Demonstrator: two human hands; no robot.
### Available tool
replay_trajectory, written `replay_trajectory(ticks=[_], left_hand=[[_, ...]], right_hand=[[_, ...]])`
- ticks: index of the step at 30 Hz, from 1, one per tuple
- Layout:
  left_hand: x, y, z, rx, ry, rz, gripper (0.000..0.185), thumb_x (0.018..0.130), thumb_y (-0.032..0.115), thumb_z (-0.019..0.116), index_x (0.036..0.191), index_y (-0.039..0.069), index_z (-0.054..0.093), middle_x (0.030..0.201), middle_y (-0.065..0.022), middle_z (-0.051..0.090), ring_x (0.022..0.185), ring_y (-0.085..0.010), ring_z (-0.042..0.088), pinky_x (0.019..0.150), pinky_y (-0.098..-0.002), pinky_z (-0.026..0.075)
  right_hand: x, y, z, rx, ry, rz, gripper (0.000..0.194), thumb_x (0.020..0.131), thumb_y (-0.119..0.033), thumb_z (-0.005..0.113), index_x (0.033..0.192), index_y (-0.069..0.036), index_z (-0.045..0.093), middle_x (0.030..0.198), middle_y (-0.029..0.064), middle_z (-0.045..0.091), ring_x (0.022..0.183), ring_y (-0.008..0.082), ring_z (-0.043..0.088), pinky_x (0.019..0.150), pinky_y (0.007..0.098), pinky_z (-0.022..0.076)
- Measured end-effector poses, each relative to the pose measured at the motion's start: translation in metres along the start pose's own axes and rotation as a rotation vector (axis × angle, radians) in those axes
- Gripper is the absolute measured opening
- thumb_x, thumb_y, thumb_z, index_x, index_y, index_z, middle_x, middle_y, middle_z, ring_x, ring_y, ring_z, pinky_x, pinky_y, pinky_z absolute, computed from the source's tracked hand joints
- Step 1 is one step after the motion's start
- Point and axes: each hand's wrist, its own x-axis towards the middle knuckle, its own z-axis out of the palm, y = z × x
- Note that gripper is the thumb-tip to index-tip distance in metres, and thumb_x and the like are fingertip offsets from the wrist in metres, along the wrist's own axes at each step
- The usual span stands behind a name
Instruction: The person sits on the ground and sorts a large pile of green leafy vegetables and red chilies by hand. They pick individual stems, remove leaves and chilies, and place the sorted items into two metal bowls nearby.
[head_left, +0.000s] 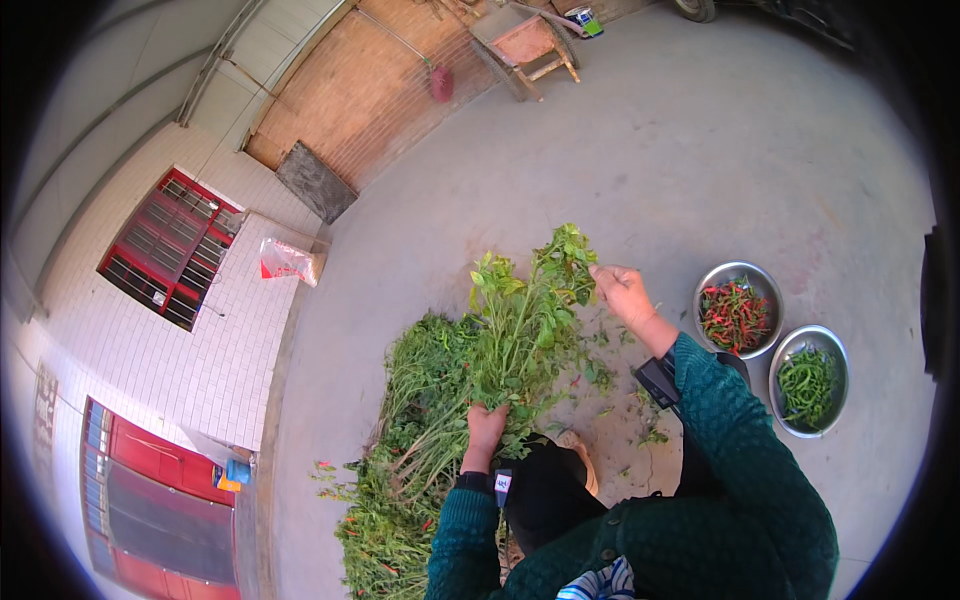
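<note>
My left hand is closed around the lower stems of a leafy pepper plant, which is held up over the floor. At the plant's upper right edge is my right hand, its fingers pinched at the leaves; whether a pepper is between them cannot be told. Beneath and left of the plant lies a large heap of pulled pepper plants with a few red peppers among the leaves. To the right of my right arm, a metal bowl of red peppers stands beside a metal bowl of green peppers.
Loose leaves litter the concrete floor near my feet. A wheelbarrow and a paint bucket stand at the far wall. Along the left, by the white brick wall, are a plastic sack and a blue container.
</note>
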Motion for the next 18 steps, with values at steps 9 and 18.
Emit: replay_trajectory(ticks=[9, 18], left_hand=[[-0.004, -0.009, -0.001, 0.089, -0.072, 0.103, 0.031, 0.068, 0.021, 0.075, 0.076, -0.006, 0.062, 0.067, -0.0153, 0.065, 0.062, -0.0216, 0.061, 0.058, -0.0361, 0.048], [-0.009, 0.002, -0.002, -0.037, -0.145, 0.177, 0.024, 0.069, 0.013, 0.074, 0.082, -0.005, 0.065, 0.073, -0.0118, 0.068, 0.064, -0.0176, 0.062, 0.060, -0.0331, 0.050]], right_hand=[[0.012, 0.013, -0.024, -0.503, 0.083, -0.153, 0.034, 0.080, -0.033, 0.068, 0.081, 0.001, 0.070, 0.074, 0.0180, 0.067, 0.069, 0.0268, 0.065, 0.069, 0.0369, 0.0508], [0.015, -0.010, -0.043, 0.113, -0.017, 0.211, 0.016, 0.079, -0.018, 0.065, 0.077, -0.002, 0.061, 0.065, 0.0052, 0.055, 0.047, 0.0115, 0.040, 0.040, 0.0282, 0.0313]])
